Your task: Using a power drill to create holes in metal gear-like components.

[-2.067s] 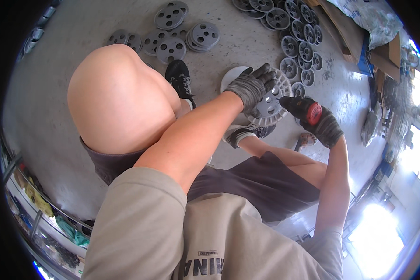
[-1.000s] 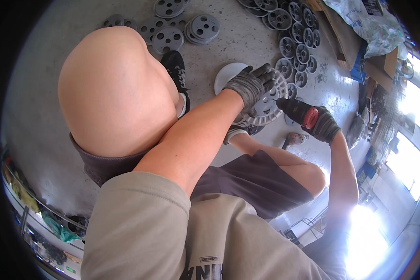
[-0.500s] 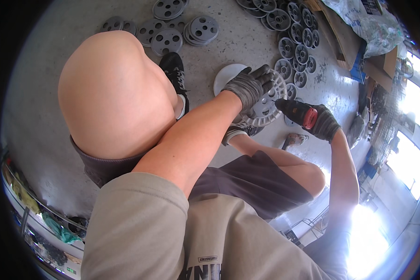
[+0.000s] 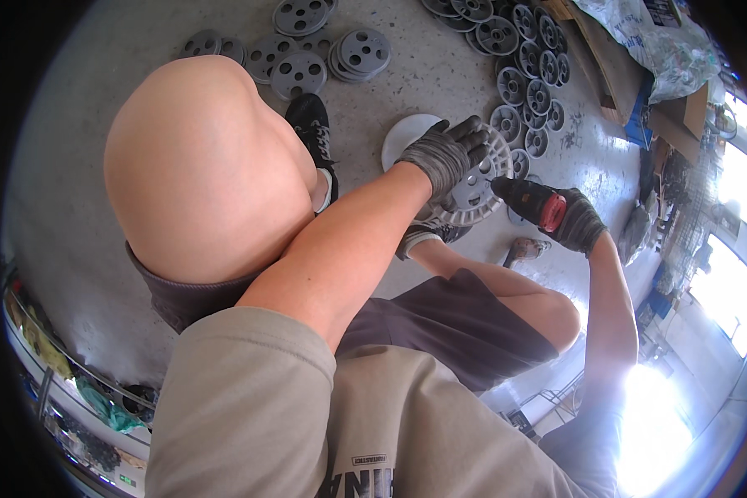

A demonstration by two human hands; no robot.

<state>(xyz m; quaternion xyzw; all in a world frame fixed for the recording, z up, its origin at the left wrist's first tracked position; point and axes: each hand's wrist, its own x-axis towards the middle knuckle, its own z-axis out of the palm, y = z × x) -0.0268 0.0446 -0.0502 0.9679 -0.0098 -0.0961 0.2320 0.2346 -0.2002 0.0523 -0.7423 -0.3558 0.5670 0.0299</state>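
My left hand [image 4: 446,154], in a grey glove, lies flat with spread fingers on a round white ribbed wheel cover [image 4: 483,192] that rests on the floor between my feet. My right hand [image 4: 577,221], in a dark glove, is shut on a black and red power drill [image 4: 529,199]. The drill's tip points left and touches the wheel cover just below my left fingers. A plain white disc [image 4: 404,138] lies under or beside the cover at its left. My bent knee [image 4: 203,166] fills the left middle of the view.
Several grey round wheel discs [image 4: 307,50] lie on the concrete floor at the top left, and more wheel discs [image 4: 523,50] at the top right. Wooden boards [image 4: 606,66] and a crumpled sheet lie at the far right. My black shoe [image 4: 314,124] stands left of the cover.
The view has shifted slightly. My left hand stays on the wheel cover while my right hand has brought the drill's tip a little closer to it.
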